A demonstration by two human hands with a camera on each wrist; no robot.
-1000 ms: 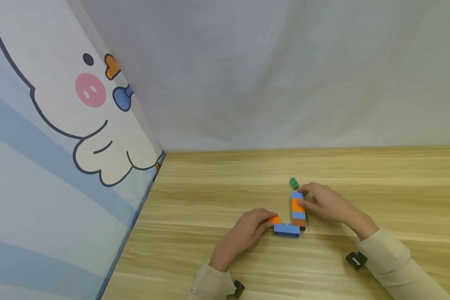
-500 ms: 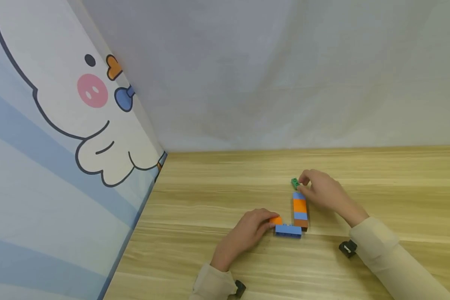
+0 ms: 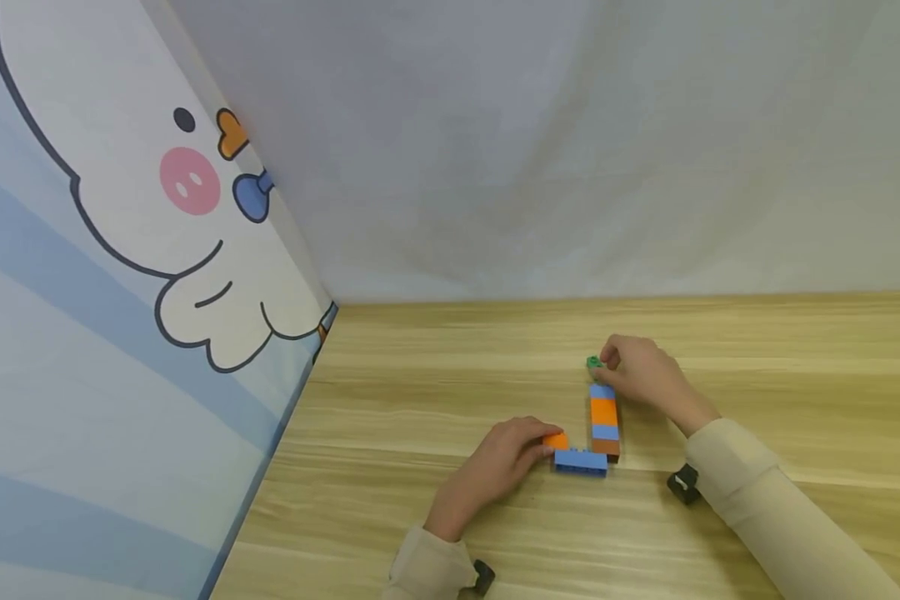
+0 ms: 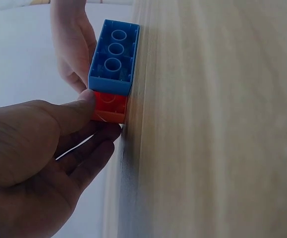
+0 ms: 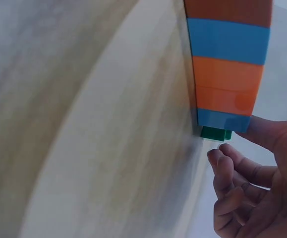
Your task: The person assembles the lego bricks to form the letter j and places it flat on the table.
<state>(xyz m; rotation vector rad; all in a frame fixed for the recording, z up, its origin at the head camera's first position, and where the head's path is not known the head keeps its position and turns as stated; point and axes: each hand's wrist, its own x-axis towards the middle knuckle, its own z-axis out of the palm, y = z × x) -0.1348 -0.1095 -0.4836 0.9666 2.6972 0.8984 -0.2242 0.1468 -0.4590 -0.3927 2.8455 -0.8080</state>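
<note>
An orange brick [image 3: 556,441] is pinched by my left hand [image 3: 495,462]. It adjoins a long blue brick [image 3: 581,462], which in the left wrist view [image 4: 114,54] turns its hollow underside to the camera. A row of bricks [image 3: 603,421], blue, orange, blue and brown from the far end, lies on the table beside that. My right hand [image 3: 648,373] is at a small green brick [image 3: 593,362] beyond the row, its thumb overlapping the brick. In the right wrist view its bent fingertips [image 5: 222,148] show a small gap from the green brick [image 5: 213,133].
The wooden tabletop [image 3: 435,358] reaches back to a pale curtain [image 3: 570,167]. On the left stands a panel with a cartoon print [image 3: 187,183]. Dark wrist devices [image 3: 684,484] are worn near both cuffs.
My right hand has left the far end of the brick row and moved up and leftward to the green brick, its thumb now over it. The left hand stays on the orange brick.
</note>
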